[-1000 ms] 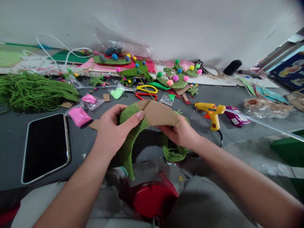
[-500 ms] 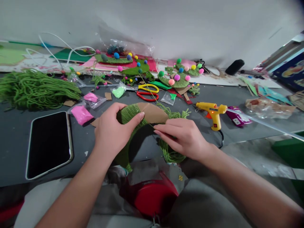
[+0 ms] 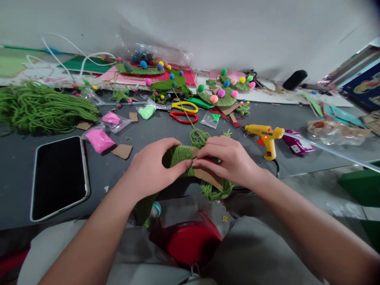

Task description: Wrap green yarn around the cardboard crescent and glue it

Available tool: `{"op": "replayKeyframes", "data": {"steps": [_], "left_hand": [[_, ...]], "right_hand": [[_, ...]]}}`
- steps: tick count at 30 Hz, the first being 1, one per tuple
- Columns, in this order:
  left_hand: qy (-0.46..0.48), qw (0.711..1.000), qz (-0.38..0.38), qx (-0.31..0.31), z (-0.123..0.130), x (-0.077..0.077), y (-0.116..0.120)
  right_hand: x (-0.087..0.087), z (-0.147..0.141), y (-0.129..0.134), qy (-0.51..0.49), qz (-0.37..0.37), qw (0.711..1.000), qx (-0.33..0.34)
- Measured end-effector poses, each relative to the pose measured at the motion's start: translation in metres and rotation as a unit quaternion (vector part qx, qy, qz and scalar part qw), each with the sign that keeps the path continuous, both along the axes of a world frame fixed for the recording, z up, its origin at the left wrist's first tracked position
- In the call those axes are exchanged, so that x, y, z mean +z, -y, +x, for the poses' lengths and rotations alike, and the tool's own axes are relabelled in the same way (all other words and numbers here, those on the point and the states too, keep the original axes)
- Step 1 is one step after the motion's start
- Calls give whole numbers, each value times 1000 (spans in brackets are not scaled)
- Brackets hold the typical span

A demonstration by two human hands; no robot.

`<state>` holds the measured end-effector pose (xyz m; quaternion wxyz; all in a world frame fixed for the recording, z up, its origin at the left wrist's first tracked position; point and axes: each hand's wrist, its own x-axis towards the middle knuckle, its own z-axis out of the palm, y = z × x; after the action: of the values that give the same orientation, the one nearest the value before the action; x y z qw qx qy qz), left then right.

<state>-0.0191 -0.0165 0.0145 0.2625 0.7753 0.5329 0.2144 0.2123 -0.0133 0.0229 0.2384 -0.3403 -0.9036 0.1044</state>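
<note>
My left hand (image 3: 154,166) grips a curved cardboard piece (image 3: 208,177), thumb in front and fingers behind. Green yarn (image 3: 179,157) is wound closely around its left part, while bare brown card shows on the right. My right hand (image 3: 228,158) is closed in a pinch at the edge of the winding, close to my left thumb, on a strand of the yarn mostly hidden by the fingertips. A loose yarn bundle (image 3: 216,193) lies under and behind my right hand.
A phone (image 3: 59,178) lies at left beside a big green yarn heap (image 3: 47,109). Scissors (image 3: 184,113) and pompom-topped green pieces (image 3: 221,98) are farther back. To the right stands a yellow glue gun (image 3: 265,138), its light lit. A red stool (image 3: 192,243) shows below.
The cardboard piece has tilted, its bare end now pointing down to the right. My right hand has moved in toward my left thumb, bringing the strand against the card.
</note>
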Motion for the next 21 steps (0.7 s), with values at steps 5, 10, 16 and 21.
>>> {"op": "replayKeyframes", "data": {"steps": [5,10,16,21], "left_hand": [[-38,999,27,-22,-1,4,3],[-74,995,35,-53,-1,6,7],[-100,992,11,-80,6,9,7],[-26,987,-68,-143,9,11,8]], "right_hand": [[0,0,-2,-33,-31,999,-15],[1,3,-4,-57,-79,995,-8],[5,5,-6,-101,-168,980,22],[8,4,-4,-139,-222,964,43]]}}
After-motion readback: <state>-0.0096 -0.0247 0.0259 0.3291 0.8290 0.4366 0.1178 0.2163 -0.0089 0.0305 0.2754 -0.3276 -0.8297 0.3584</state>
